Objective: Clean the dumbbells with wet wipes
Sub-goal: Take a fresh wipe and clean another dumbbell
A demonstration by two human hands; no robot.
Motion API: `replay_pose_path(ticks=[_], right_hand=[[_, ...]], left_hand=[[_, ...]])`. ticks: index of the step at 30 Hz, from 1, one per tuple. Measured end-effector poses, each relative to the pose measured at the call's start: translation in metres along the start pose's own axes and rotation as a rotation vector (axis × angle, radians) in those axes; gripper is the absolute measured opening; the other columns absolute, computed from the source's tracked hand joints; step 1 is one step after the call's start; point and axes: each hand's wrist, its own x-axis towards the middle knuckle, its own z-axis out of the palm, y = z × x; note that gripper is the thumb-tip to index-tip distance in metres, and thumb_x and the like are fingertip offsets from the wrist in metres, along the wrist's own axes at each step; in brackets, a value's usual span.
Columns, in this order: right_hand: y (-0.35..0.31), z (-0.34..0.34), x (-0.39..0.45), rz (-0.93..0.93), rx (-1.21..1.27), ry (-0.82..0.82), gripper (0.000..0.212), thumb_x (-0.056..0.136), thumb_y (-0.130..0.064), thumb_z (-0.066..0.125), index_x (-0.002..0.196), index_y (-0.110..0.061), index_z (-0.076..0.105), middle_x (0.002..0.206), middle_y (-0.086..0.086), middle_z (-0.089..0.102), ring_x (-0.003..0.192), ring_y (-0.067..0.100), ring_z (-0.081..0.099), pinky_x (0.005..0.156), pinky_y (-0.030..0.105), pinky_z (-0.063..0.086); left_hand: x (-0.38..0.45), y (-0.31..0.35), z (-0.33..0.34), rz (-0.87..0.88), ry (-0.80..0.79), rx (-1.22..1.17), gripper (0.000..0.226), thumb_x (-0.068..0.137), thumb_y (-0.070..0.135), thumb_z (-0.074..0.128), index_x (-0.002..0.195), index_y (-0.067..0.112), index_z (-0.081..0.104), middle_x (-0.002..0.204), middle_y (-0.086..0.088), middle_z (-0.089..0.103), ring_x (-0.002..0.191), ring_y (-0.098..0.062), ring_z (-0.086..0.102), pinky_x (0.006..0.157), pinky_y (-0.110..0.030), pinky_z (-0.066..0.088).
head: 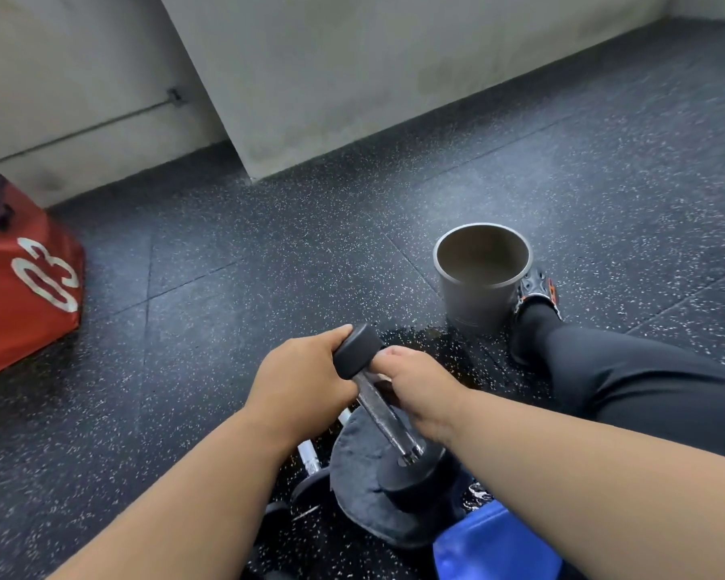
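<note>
Standing tilted on one rubber end, the dumbbell leans away from the person in the head view, its lower weight resting on a dark grey cloth spread on the speckled black floor. The left hand is curled around the upper weight, fingers wrapped over its top edge. The right hand is closed over the chrome handle just below that weight; whether it pinches a wipe against the metal cannot be told, since the palm hides it. A second dumbbell lies on the floor just beside the cloth, partly hidden under the left forearm. Something blue sits at the lower edge beside the cloth, beneath the right forearm. Further out, an open grey metal bucket stands upright, touching a black shoe with orange trim on the person's outstretched leg. A wet patch darkens the floor between bucket and hands. A red padded box marked 03 sits at the far left, near the wall.
</note>
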Motion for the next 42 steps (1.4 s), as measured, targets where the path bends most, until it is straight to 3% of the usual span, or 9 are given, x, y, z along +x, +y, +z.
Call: replay_pose_path(ticks=[4, 10, 19, 23, 30, 33, 37, 40, 42], right_hand=[[-0.005, -0.006, -0.005, 0.138, 0.159, -0.128, 0.011, 0.073, -0.031, 0.059, 0.076, -0.020, 0.059, 0.076, 0.006, 0.055, 0.062, 0.015, 0.049, 0.059, 0.032, 0.036], [0.004, -0.016, -0.004, 0.025, 0.025, -0.045, 0.022, 0.093, 0.011, 0.064, 0.095, -0.010, 0.069, 0.075, 0.004, 0.070, 0.066, 0.016, 0.064, 0.059, 0.026, 0.054], [0.005, -0.013, -0.004, -0.069, -0.269, -0.138, 0.022, 0.072, -0.024, 0.074, 0.092, -0.015, 0.077, 0.081, 0.002, 0.069, 0.078, 0.013, 0.059, 0.076, 0.033, 0.045], [0.000, -0.015, 0.004, -0.094, -0.350, -0.206, 0.013, 0.082, -0.017, 0.074, 0.094, -0.017, 0.079, 0.085, -0.003, 0.074, 0.084, 0.010, 0.063, 0.083, 0.032, 0.051], [0.005, -0.008, 0.012, -0.175, -0.527, -0.231, 0.007, 0.088, -0.016, 0.076, 0.083, -0.019, 0.071, 0.071, -0.014, 0.065, 0.068, -0.001, 0.055, 0.071, 0.023, 0.049], [0.009, 0.003, 0.012, -0.232, -0.630, -0.142, 0.013, 0.075, -0.032, 0.069, 0.080, -0.020, 0.066, 0.073, -0.005, 0.064, 0.068, 0.011, 0.054, 0.066, 0.034, 0.047], [0.013, 0.003, 0.025, -0.168, -0.669, -0.141, 0.028, 0.088, -0.022, 0.076, 0.115, -0.014, 0.073, 0.111, 0.009, 0.077, 0.097, 0.026, 0.071, 0.091, 0.044, 0.060], [0.010, 0.001, 0.035, -0.178, -0.677, -0.193, 0.023, 0.090, -0.021, 0.073, 0.112, -0.013, 0.071, 0.107, 0.015, 0.076, 0.089, 0.026, 0.067, 0.087, 0.049, 0.058], [0.007, 0.002, 0.038, -0.204, -0.708, -0.255, 0.013, 0.090, -0.020, 0.068, 0.099, -0.011, 0.068, 0.095, 0.022, 0.071, 0.079, 0.025, 0.058, 0.079, 0.052, 0.054]], left_hand=[[-0.002, -0.004, -0.002, -0.011, 0.005, -0.007, 0.031, 0.075, 0.036, 0.066, 0.105, 0.037, 0.061, 0.075, 0.010, 0.068, 0.073, -0.015, 0.063, 0.068, -0.036, 0.057], [-0.005, 0.007, -0.001, 0.054, -0.009, 0.017, 0.044, 0.075, 0.039, 0.066, 0.118, 0.043, 0.061, 0.082, 0.012, 0.071, 0.079, -0.018, 0.064, 0.072, -0.037, 0.057], [-0.002, 0.013, -0.011, 0.116, -0.064, 0.053, 0.058, 0.073, 0.041, 0.064, 0.131, 0.039, 0.059, 0.100, 0.011, 0.077, 0.094, -0.019, 0.070, 0.081, -0.036, 0.058], [0.005, 0.011, -0.024, 0.098, -0.223, -0.014, 0.057, 0.070, 0.051, 0.063, 0.127, 0.053, 0.059, 0.091, 0.019, 0.073, 0.083, -0.005, 0.066, 0.073, -0.028, 0.053], [0.035, -0.013, -0.011, -0.132, -0.405, -0.531, 0.108, 0.061, 0.085, 0.065, 0.158, 0.040, 0.049, 0.147, 0.019, 0.060, 0.130, 0.001, 0.059, 0.115, -0.027, 0.042], [0.040, -0.007, 0.001, -0.163, -0.414, -0.665, 0.095, 0.064, 0.077, 0.070, 0.151, 0.042, 0.052, 0.132, 0.025, 0.066, 0.115, 0.009, 0.063, 0.094, -0.016, 0.046], [0.050, -0.009, 0.010, -0.234, -0.393, -0.741, 0.095, 0.061, 0.079, 0.073, 0.146, 0.040, 0.059, 0.130, 0.020, 0.070, 0.117, 0.000, 0.068, 0.106, -0.029, 0.051], [0.054, -0.006, 0.012, -0.237, -0.397, -0.801, 0.025, 0.091, 0.056, 0.073, 0.104, 0.035, 0.076, 0.098, 0.022, 0.078, 0.094, -0.004, 0.069, 0.085, -0.016, 0.053], [0.058, -0.004, 0.013, -0.202, -0.407, -0.819, 0.021, 0.092, 0.049, 0.071, 0.079, 0.035, 0.079, 0.088, 0.010, 0.076, 0.090, -0.018, 0.066, 0.074, -0.023, 0.051]])
